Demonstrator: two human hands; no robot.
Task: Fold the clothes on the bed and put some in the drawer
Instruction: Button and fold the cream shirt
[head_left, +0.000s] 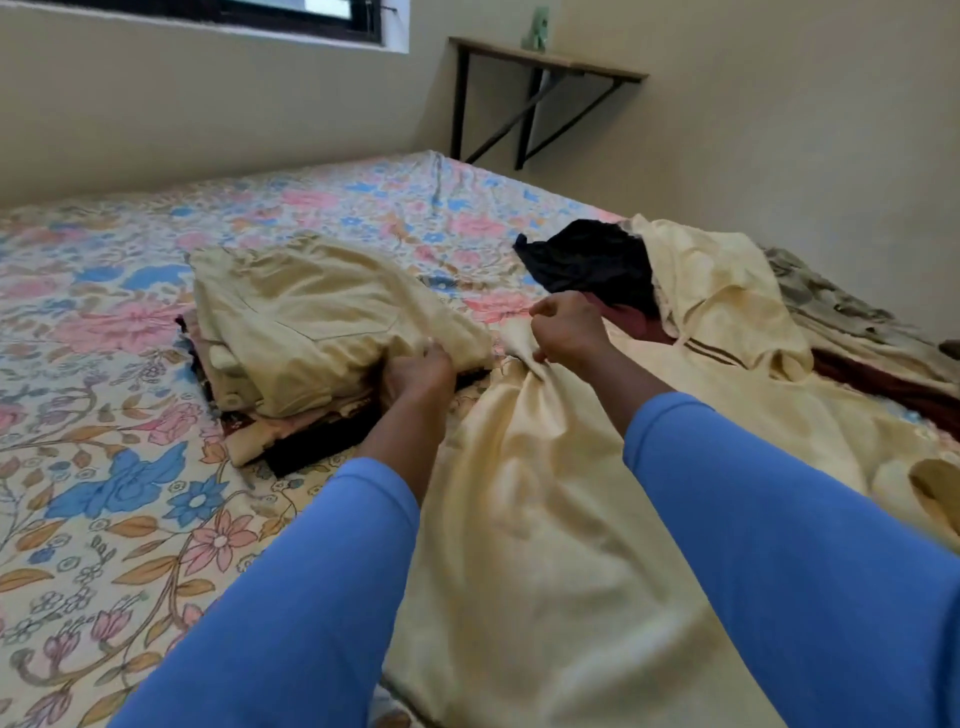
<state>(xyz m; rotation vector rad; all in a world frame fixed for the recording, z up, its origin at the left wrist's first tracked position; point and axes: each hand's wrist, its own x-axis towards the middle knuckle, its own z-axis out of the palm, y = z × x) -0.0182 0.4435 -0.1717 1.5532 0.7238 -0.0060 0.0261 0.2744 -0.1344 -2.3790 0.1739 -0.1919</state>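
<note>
- Two grips: left hand (421, 371) clutches the top of the folded pile (311, 322) on the bed (104, 312).
- Right hand (563, 327) pinches the cream cloth (519, 519), bunched beside the pile.

Looks like a home bedroom: holds a wide bed (130, 291) under a floral sheet, strewn with loose and stacked clothes (322, 312), closed in by plain cream walls (208, 114) with a dark-framed window (291, 15) and a bracketed corner shelf (550, 61).
</note>
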